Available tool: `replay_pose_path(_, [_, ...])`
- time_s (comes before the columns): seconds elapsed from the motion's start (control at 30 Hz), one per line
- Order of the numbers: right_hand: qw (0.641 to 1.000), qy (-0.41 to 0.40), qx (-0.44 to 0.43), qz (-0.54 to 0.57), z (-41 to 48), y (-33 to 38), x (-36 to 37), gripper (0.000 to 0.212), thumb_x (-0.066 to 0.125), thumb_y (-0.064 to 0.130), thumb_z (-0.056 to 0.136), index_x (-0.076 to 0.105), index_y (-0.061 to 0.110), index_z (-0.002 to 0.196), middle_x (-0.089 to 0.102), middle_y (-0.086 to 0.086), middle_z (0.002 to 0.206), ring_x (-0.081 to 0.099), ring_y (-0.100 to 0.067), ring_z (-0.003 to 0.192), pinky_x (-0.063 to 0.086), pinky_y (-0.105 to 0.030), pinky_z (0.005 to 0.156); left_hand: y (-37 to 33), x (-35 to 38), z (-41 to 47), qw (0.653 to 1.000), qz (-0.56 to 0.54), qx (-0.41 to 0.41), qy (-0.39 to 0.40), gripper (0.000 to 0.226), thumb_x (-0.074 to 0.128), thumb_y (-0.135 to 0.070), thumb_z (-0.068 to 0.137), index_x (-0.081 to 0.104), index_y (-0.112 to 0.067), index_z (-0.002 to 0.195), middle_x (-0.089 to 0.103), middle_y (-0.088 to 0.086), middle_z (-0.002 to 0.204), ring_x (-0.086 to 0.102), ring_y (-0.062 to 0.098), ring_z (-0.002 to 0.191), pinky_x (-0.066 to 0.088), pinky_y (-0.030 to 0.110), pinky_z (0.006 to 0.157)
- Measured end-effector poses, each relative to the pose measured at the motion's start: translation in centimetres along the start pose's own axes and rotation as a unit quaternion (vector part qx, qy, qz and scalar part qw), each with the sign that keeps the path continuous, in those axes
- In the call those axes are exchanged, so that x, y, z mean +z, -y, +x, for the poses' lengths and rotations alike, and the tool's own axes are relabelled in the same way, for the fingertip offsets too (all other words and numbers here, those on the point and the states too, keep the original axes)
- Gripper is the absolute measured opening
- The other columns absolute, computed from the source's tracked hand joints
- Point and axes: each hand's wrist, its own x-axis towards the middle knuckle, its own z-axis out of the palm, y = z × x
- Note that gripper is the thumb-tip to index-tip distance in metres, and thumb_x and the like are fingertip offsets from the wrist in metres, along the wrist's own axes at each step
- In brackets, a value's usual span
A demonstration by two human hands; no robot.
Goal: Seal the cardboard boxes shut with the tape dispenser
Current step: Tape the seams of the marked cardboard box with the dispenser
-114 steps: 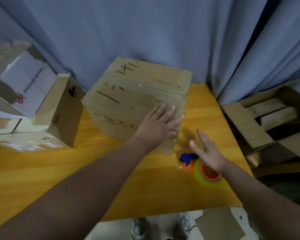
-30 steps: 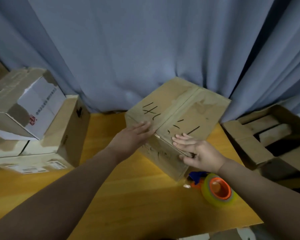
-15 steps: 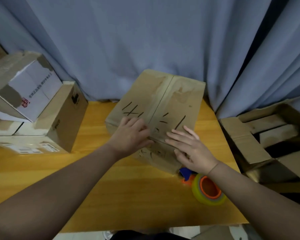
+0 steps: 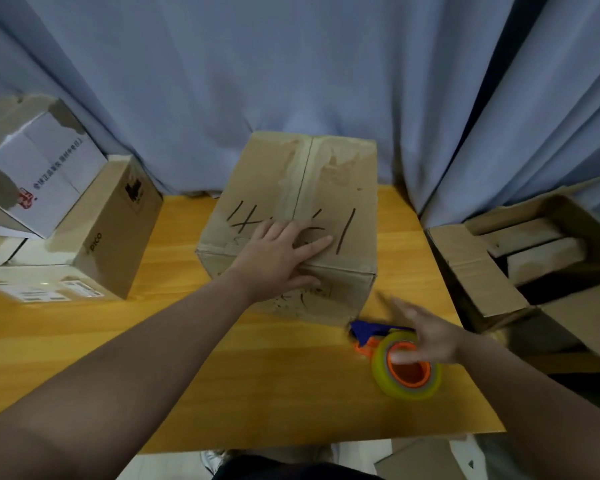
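Carefully: your tape dispenser (image 4: 400,388) is not in hand yet.
Head view: your left hand (image 4: 278,259) lies flat, fingers spread, over the centre seam of the cardboard box (image 4: 326,188); your right hand (image 4: 428,336), blurred, hovers open and empty above the dispenser, on the table (image 4: 222,375) just beside the box's near right corner. A hasty grab could knock it off the near edge; ease the left hand and the flaps may lift.

left grip (image 4: 278,258): bare hand
right grip (image 4: 426,336): bare hand, blurred
left forearm (image 4: 136,368): bare up to the frame edge
right forearm (image 4: 541,400): bare likewise
shoe (image 4: 209,460): pale trainer, only partly seen
garment (image 4: 291,473): dark cloth at the bottom edge
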Motion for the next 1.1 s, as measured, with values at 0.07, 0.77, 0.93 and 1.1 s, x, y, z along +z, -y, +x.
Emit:
replay_pose_path(0.07, [0.996, 0.041, 0.043, -0.062, 0.3, -1.4, 1.5, 0.111, 0.075, 0.041, 0.079, -0.008, 0.035, 0.152, 0.012, 0.001, 0.159, 0.021, -0.023, 0.144, 0.037, -0.037, 0.107, 0.1, 0.2, 0.6, 0.999, 0.025, -0.009, 0.036, 0.083, 0.019, -0.078, 0.079, -0.012, -0.043, 0.148, -0.006, 0.007, 0.160, -0.002, 0.033, 0.146, 0.000, 0.052, 0.117])
replay_pose_path(0.77, [0.902, -0.353, -0.230, 0.097, 0.4, 11.7, -2.7, 0.043, 0.067, 0.001, 0.067, 0.056, 0.013, 0.106, 0.054, -0.002, 0.099, 0.053, -0.019, 0.092, 0.043, -0.024, 0.072, 2.7, -4.1, -1.8, 0.870, -0.423, -0.229, -0.105, 0.057, 0.027, -0.051, 0.098, 0.058, -0.010, 0.124, 0.056, 0.012, 0.130, 0.048, 0.029, 0.125, 0.038, 0.043, 0.105])
replay_pose_path(0.93, [0.863, -0.396, -0.243, 0.199, 0.1, 16.7, -3.9, 0.043, 0.067, -0.004, 0.066, 0.053, 0.014, 0.103, 0.061, -0.007, 0.097, 0.057, -0.024, 0.087, 0.048, -0.035, 0.072, 1.8, -9.2, -5.0, 0.659, -0.674, -0.334, 0.005, 0.087, 0.033, -0.081, 0.067, 0.064, -0.008, 0.101, 0.072, 0.009, 0.090, 0.071, 0.023, 0.083, 0.056, 0.040, 0.080])
replay_pose_path(1.1, [0.861, -0.402, -0.256, 0.177, -0.3, 20.4, -3.5, 0.043, 0.067, -0.004, 0.069, 0.050, 0.023, 0.099, 0.057, -0.001, 0.095, 0.054, -0.018, 0.087, 0.040, -0.021, 0.067, 3.3, -10.8, -7.5, 0.603, -0.750, -0.269, 0.036, 0.072, 0.053, -0.059, 0.074, 0.062, -0.001, 0.115, 0.069, 0.016, 0.103, 0.068, 0.024, 0.090, 0.058, 0.030, 0.078])
